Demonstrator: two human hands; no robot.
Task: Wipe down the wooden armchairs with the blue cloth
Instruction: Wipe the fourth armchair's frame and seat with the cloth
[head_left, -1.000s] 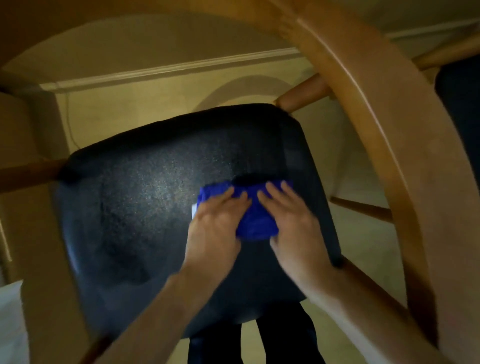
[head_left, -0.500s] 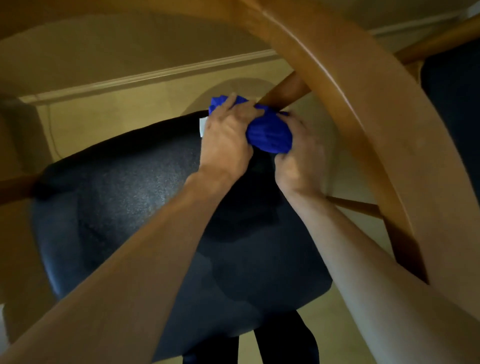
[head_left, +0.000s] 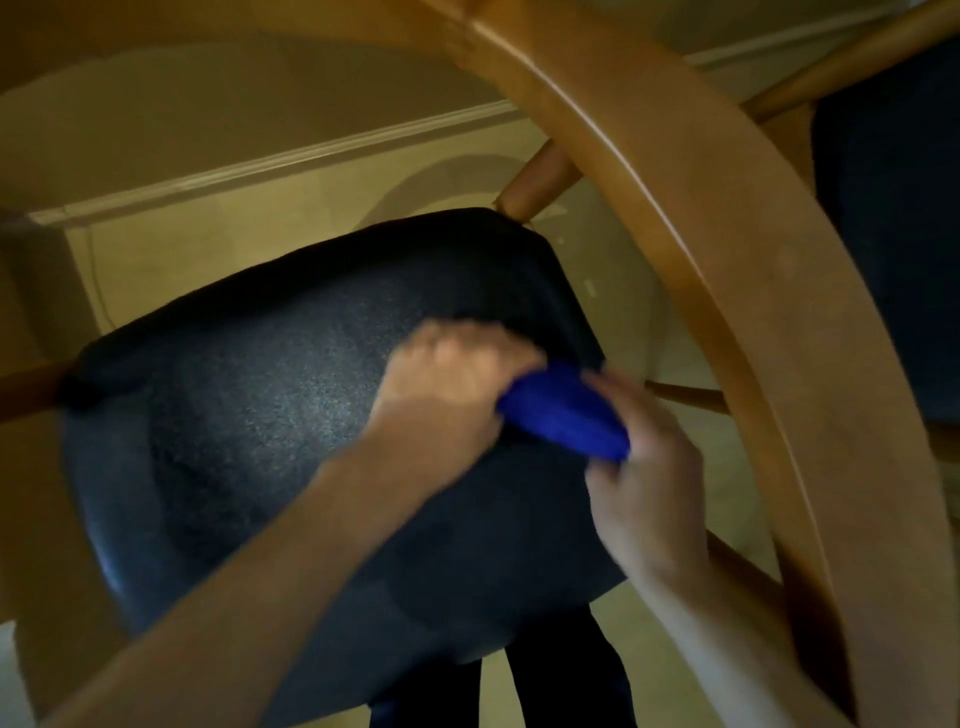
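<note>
So both hands are working the blue cloth (head_left: 563, 410) on the right-hand side of the dark padded seat (head_left: 291, 426), pretty close to its edge. The left hand (head_left: 447, 400) is pressing down on the cloth's near-left end with fingers curled over it, and the right hand (head_left: 649, 483) is gripping the other end from the outer side, so the cloth is sitting bunched between the two, its long axis running diagonally from upper left to lower right. It's all motion-blurred, so I can't really tell how tight either grip is. The thing that matters for wiping wood: the big curved wooden armrest (head_left: 727, 291) is lying just right of the cloth, nearer the right hand, with the seat edge and a gap in between. A thin rail (head_left: 685, 397) and a rounded post (head_left: 540, 182) are poking in there too. Another dark seat (head_left: 893, 218) is sitting beyond the armrest, and the floor (head_left: 291, 218) below.
</note>
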